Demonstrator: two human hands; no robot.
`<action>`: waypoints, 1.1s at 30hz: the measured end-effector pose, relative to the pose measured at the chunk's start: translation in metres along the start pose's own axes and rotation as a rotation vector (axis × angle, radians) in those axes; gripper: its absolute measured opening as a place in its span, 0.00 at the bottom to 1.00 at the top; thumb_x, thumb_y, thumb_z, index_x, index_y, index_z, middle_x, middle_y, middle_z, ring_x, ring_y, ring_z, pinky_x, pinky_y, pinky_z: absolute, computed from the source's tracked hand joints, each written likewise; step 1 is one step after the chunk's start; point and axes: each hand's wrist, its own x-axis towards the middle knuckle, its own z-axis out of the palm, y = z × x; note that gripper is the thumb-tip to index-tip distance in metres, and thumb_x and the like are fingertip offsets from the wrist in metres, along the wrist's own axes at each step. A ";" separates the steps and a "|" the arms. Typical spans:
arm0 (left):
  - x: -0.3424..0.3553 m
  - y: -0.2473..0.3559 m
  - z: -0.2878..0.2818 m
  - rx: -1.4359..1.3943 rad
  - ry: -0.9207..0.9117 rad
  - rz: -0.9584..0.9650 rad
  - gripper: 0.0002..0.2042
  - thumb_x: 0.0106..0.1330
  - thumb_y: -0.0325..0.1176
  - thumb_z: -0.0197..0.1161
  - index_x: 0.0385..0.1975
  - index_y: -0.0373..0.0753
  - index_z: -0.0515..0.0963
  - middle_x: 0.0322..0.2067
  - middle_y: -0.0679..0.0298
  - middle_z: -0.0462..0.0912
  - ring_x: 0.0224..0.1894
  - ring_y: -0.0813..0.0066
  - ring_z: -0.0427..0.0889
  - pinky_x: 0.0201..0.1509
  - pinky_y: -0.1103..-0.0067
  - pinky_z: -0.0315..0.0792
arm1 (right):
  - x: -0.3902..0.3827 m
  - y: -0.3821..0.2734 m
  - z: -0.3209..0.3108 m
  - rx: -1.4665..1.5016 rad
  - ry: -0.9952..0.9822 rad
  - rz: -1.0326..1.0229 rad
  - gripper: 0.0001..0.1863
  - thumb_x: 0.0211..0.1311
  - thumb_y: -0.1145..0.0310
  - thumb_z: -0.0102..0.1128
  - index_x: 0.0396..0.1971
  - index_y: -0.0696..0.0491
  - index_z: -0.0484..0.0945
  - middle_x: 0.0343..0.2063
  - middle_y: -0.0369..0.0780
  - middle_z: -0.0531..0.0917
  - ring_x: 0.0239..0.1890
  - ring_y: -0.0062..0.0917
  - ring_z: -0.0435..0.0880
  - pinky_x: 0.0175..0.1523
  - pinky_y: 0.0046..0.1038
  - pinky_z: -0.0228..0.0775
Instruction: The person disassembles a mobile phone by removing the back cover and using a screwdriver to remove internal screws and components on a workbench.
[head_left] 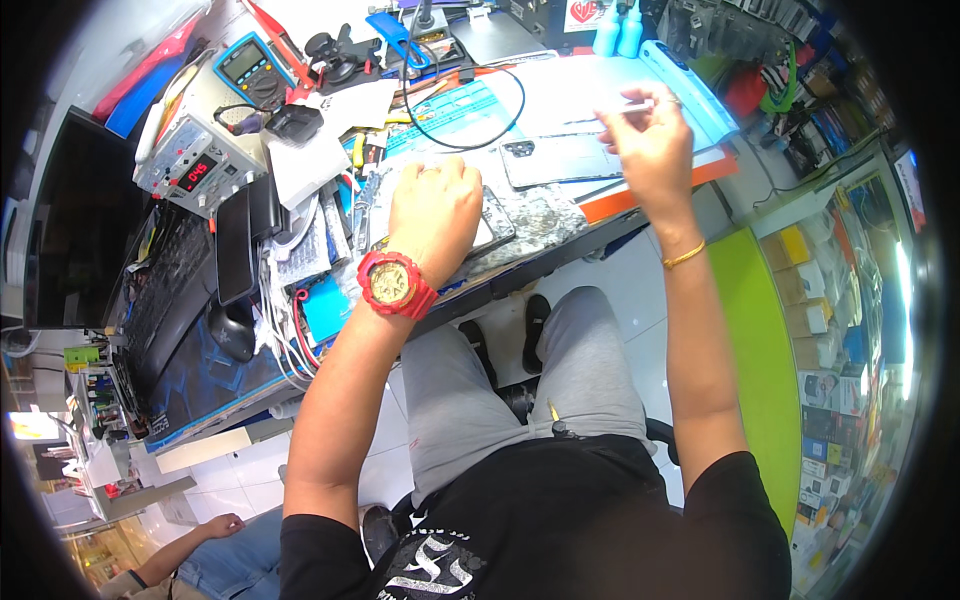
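Phone repair at bench, tool raised.
Left hand point(435, 205) pressed flat on phone point(492, 228); right hand point(650, 140) pinched a thin tool point(612, 112); steadier bracing advised.

- The left hand point(435, 210) sits curled in a loose fist, knuckles up, palm down, just left of the picture's centre.
- Its forearm climbs from seven o'clock toward twelve, wrist straight.
- The right hand point(650, 135) is raised at one o'clock, fingers pinched together.
- Its forearm rises from five o'clock, nearly vertical, wrist slightly bent.
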 end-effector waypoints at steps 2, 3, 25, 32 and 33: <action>0.001 0.005 -0.001 0.060 -0.014 0.015 0.06 0.62 0.25 0.63 0.37 0.36 0.81 0.38 0.55 0.83 0.43 0.55 0.86 0.58 0.62 0.75 | 0.014 0.033 -0.026 -0.002 0.077 0.041 0.10 0.72 0.72 0.72 0.43 0.60 0.81 0.34 0.39 0.88 0.31 0.20 0.90 0.34 0.21 0.83; 0.001 0.005 0.000 0.085 -0.022 0.019 0.06 0.62 0.25 0.63 0.38 0.36 0.80 0.38 0.54 0.83 0.43 0.55 0.86 0.58 0.62 0.75 | 0.020 0.051 -0.034 -0.007 0.133 0.025 0.08 0.71 0.73 0.72 0.43 0.60 0.82 0.31 0.39 0.89 0.32 0.19 0.91 0.35 0.21 0.84; -0.008 -0.041 -0.001 -0.279 0.178 -0.185 0.05 0.71 0.30 0.68 0.37 0.35 0.88 0.36 0.55 0.88 0.37 0.51 0.86 0.44 0.62 0.78 | -0.027 0.030 -0.044 -0.576 0.017 -0.465 0.13 0.63 0.73 0.72 0.47 0.57 0.85 0.47 0.46 0.88 0.51 0.45 0.84 0.60 0.42 0.75; -0.070 0.035 -0.035 -0.524 0.478 -0.344 0.10 0.67 0.27 0.72 0.46 0.36 0.83 0.37 0.56 0.84 0.36 0.57 0.82 0.45 0.64 0.74 | -0.087 -0.029 0.034 -0.421 -0.627 -0.640 0.24 0.63 0.61 0.75 0.54 0.57 0.82 0.60 0.50 0.81 0.65 0.47 0.78 0.70 0.47 0.69; -0.085 0.047 -0.039 -0.548 0.500 -0.363 0.11 0.66 0.27 0.72 0.46 0.36 0.83 0.37 0.55 0.83 0.36 0.57 0.81 0.45 0.64 0.73 | -0.088 -0.031 0.045 -0.441 -0.676 -0.686 0.26 0.62 0.60 0.75 0.55 0.57 0.81 0.63 0.50 0.80 0.68 0.48 0.76 0.71 0.48 0.67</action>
